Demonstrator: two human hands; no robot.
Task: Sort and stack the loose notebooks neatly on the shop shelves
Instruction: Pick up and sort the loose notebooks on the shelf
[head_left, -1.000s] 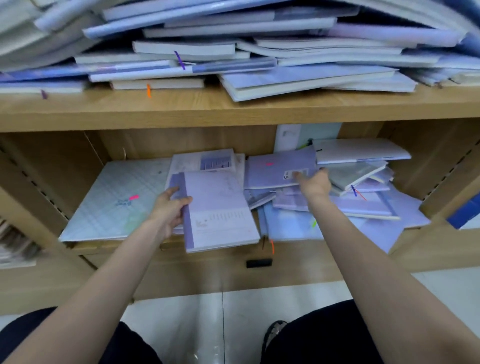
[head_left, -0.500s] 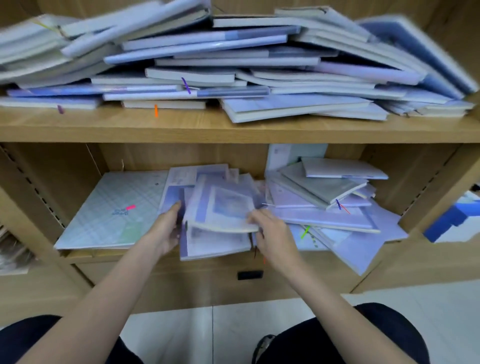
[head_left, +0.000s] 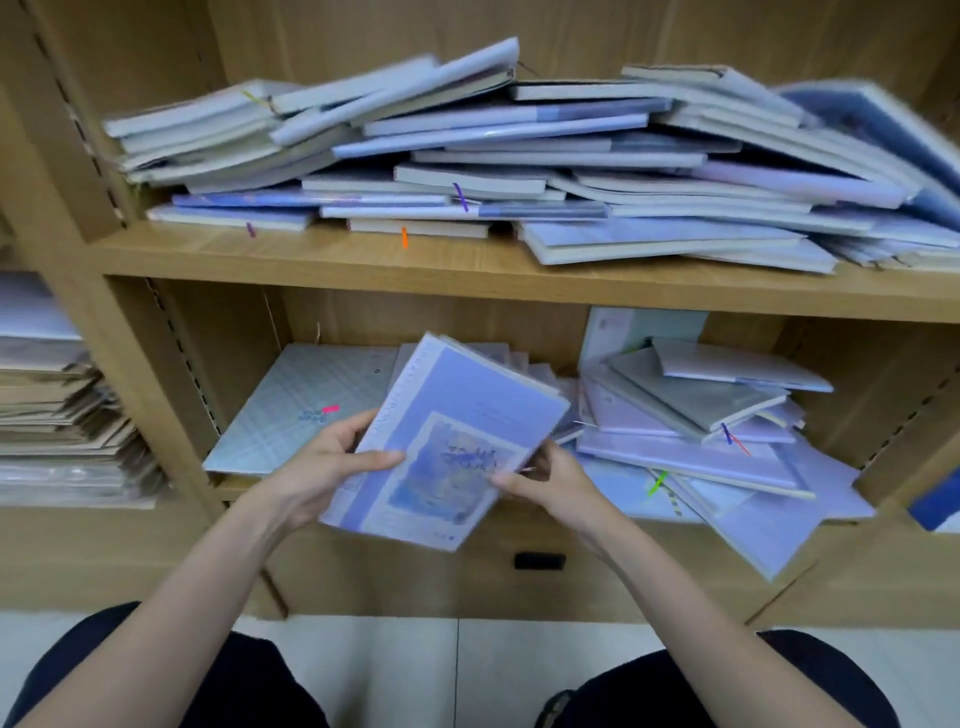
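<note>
Lower centre of the frame: a small bundle of lilac notebooks (head_left: 452, 441), held tilted and clear of the lower shelf (head_left: 244, 486), left hand (head_left: 332, 462) gripping the bundle's left edge with thumb laid across the top cover, right hand (head_left: 550, 483) pinching its lower right edge with curled fingers. Several covers showing fanned at the bundle's upper edge, so not squared up; likely to slide apart and spill toward the floor if the tilt steepens or either grip loosens. Glossy wrapping on the covers, probably slippery, adding to that risk. To the right of centre, a loose heap (head_left: 696, 431) lying crooked, its lowest books jutting past the shelf's front lip; a nudge from the right forearm or from the bundle going down could tip these off. Across the top of the frame, an upper pile (head_left: 519, 166) leaning unevenly on the upper shelf (head_left: 363, 262); a knock to the shelving could shift it. At left of centre, a pale checked book (head_left: 291, 415) lying flat, seemingly the safest spot beside which to start a stack.
</note>
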